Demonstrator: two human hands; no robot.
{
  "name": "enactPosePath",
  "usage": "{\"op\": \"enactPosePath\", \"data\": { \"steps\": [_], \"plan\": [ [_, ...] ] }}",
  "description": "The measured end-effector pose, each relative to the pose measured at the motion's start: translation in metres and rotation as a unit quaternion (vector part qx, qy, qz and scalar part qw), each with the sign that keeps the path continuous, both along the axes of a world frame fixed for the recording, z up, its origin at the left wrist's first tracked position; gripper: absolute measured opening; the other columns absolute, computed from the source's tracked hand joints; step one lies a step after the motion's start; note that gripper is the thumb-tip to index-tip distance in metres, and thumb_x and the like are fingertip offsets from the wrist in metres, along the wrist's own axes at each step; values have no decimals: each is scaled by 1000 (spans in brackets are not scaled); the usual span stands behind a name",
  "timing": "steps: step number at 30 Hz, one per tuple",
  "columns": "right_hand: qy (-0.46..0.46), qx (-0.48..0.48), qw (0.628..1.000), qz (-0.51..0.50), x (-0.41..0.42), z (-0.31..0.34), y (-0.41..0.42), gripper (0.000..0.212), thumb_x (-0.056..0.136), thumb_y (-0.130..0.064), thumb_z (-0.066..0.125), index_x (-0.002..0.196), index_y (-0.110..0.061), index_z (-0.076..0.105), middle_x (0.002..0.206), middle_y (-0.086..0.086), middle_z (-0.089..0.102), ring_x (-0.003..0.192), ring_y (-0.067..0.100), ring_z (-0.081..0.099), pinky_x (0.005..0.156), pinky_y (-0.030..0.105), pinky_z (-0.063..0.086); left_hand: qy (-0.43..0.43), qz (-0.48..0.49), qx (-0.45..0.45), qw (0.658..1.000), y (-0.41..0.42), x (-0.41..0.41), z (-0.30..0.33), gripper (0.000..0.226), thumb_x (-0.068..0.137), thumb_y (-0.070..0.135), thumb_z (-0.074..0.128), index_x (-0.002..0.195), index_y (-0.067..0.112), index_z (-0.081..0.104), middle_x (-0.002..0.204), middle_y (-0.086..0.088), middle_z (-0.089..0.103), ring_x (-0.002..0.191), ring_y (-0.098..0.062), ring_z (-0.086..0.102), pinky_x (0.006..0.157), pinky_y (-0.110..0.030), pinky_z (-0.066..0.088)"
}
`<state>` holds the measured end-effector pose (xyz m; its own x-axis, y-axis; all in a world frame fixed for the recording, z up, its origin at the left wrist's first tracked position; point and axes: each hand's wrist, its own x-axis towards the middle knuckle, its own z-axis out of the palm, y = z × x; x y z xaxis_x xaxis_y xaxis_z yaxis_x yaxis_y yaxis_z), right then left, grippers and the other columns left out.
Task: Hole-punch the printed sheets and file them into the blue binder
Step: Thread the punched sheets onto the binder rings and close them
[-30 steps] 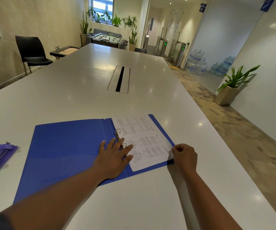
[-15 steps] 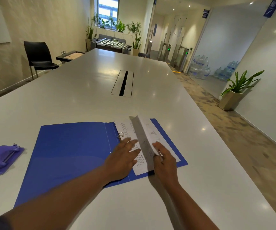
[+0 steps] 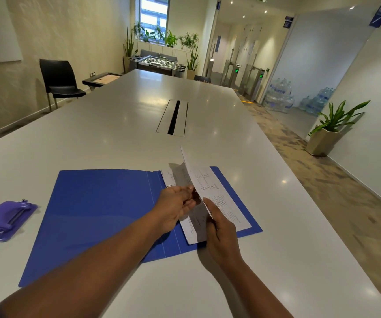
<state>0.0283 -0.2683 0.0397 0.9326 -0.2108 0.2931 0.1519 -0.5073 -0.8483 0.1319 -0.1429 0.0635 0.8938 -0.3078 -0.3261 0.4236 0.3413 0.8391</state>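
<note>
I see blue binder (image 3: 107, 216) open flat near the table's (image 3: 116, 134) near edge, right hand (image 3: 221, 235) fingers pinching a printed sheet (image 3: 196, 177) upright over it, left hand (image 3: 173, 207) fingers curled at the sheet's edge, purple punch (image 3: 7, 220) well apart toward the left edge.

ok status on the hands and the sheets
Right hand pinches top sheet, lifted on edge. Left hand at binder rings. Punch aside, nothing blocking.

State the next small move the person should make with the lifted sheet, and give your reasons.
Probably swing the lifted sheet on over to the left and lay it flat on the open blue binder. The right hand pinches its near edge, it stands nearly upright over the other sheets, and the left hand waits by the rings.
</note>
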Motion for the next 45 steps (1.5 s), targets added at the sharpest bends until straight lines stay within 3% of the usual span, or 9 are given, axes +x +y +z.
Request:
{"op": "enactPosePath", "data": {
  "steps": [5,12,16,20,24,31,40,43,45],
  "plan": [
    [1,61,997,41,-7,-1,1,42,105,4,41,146,-4,43,131,-13,53,100,-27,56,74,0,47,34,11,-40,999,0,-1,2,33,94,18,69,120,-2,65,122,-25,69,108,-33,72,78,-30,63],
    [5,29,998,53,-6,0,-2,40,106,3,41,144,-10,43,125,-13,55,99,-25,58,73,2,49,44,8,-45,998,0,1,2,20,93,16,69,106,2,66,122,-26,69,111,-35,70,89,-36,60],
    [-17,-69,997,12,2,-5,-7,55,99,-3,45,136,-43,44,136,-30,46,125,-26,42,108,11,40,49,9,-42,998,-2,0,4,16,95,13,67,105,2,67,112,-21,73,103,-31,73,82,-32,62],
    [-6,-42,999,30,6,-15,-8,45,97,-45,50,141,-49,41,144,-29,47,135,-12,42,108,15,43,51,18,-21,998,-2,-1,6,4,97,6,63,98,2,66,91,-15,74,80,-21,72,71,-29,62],
    [7,34,999,11,6,-14,-11,88,78,-81,58,153,-43,31,151,-33,35,136,-12,38,97,6,43,25,36,34,998,-1,-2,6,10,97,5,62,105,-1,65,83,-14,74,59,-13,70,70,-32,62],
    [55,170,972,-152,24,-9,-49,39,106,-19,51,143,-31,43,137,-4,56,128,23,55,97,41,56,-19,121,116,986,36,-4,2,13,97,10,60,99,0,67,88,-11,76,73,-21,73,61,-31,59],
    [100,157,956,-226,20,-12,-70,49,101,-8,58,143,-23,40,113,-6,52,98,16,61,71,29,58,-78,176,311,931,124,-9,3,30,88,8,60,65,13,41,60,-2,53,52,-17,55,43,-24,39],
    [100,127,953,-257,19,-7,-73,41,100,-12,63,137,-20,46,115,-2,52,104,21,58,75,31,56,-62,169,311,933,141,-17,2,22,88,4,66,104,9,52,90,-6,64,68,-21,66,51,-30,49],
    [100,99,953,-270,20,-3,-76,37,98,-12,64,133,-17,50,113,-1,54,101,21,58,74,32,56,-66,171,310,933,147,-19,1,67,88,2,69,142,21,34,114,-7,59,83,-24,66,58,-32,52]
  ]
}}
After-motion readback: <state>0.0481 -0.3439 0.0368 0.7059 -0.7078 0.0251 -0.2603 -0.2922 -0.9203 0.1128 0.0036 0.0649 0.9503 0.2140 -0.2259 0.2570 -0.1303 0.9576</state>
